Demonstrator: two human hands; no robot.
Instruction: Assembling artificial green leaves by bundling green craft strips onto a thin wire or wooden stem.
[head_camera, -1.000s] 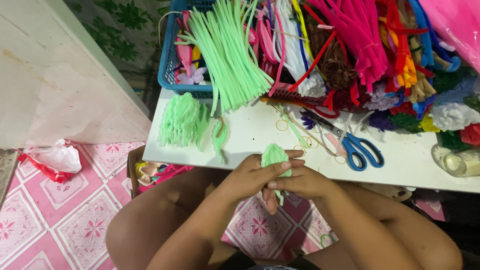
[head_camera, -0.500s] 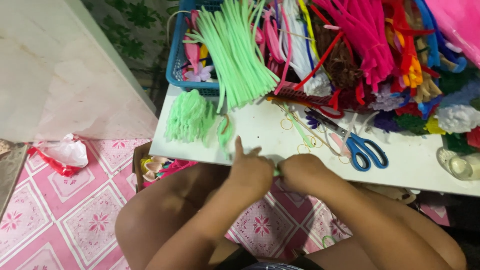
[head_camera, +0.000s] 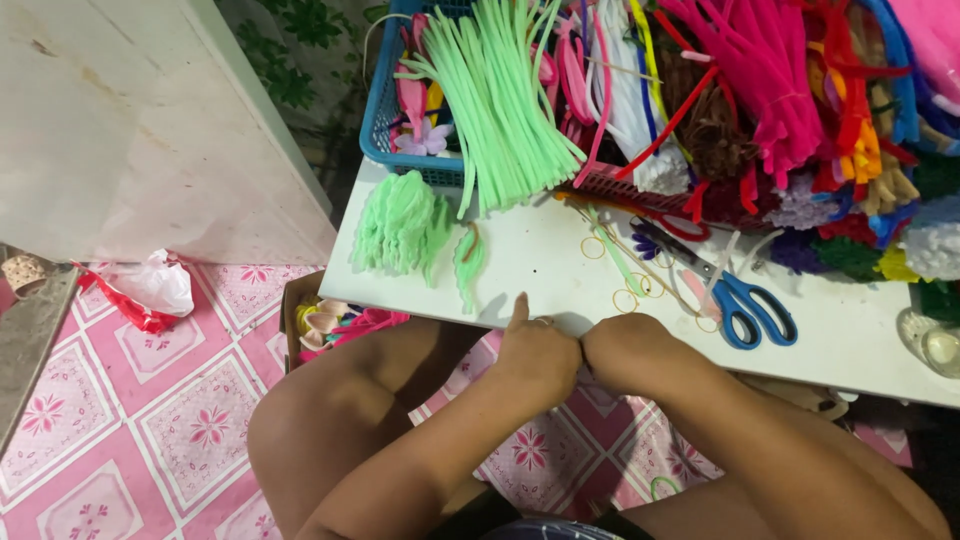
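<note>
While both fists press together at the white table's (head_camera: 560, 270) near edge, the left hand (head_camera: 535, 355) and right hand (head_camera: 625, 350) hide whatever they clench; contents cannot be told. Just beyond lie light-green folded pieces (head_camera: 400, 225); blue scissors (head_camera: 745, 305) lie right.

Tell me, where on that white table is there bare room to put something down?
The white table is bare between the folded green pieces and the rubber bands, just ahead of the left hand. Another bare strip lies right of the blue scissors. The back edge is crowded with pipe cleaners and the blue basket.
</note>
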